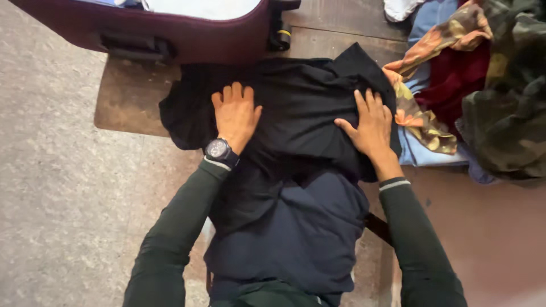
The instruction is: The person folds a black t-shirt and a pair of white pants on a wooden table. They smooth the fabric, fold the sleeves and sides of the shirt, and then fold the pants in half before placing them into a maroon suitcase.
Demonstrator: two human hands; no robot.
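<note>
Both your palms are down on the black, soft, crumpled fabric garment [301,108], which lies spread over your lap and onto the brown wooden board [128,96] on the floor in front of you. Your left hand [236,113] lies flat and open on the garment's left part, fingers together and pointing away from you, gripping nothing (the dark round wristwatch [218,149] sits just behind it, at the cuff of your dark green sleeve). Your right hand [371,126] is open too, fingers spread, thumb out to the left, pressing on the garment's right side near its raised edge.

Just beyond the garment, touching or nearly touching its far edge, stands the maroon fabric suitcase [187,31] with a black handle on its side wall; its lid is open and something pale shows inside. To your right, just beside the garment, a heap of clothes: a patterned orange-and-olive cloth [424,122] drapes over a light blue piece [424,153], with a deep red cloth [455,79] behind and a green camouflage garment [506,113] at the far right. The grey speckled stone floor [57,187] spreads out on your left.
</note>
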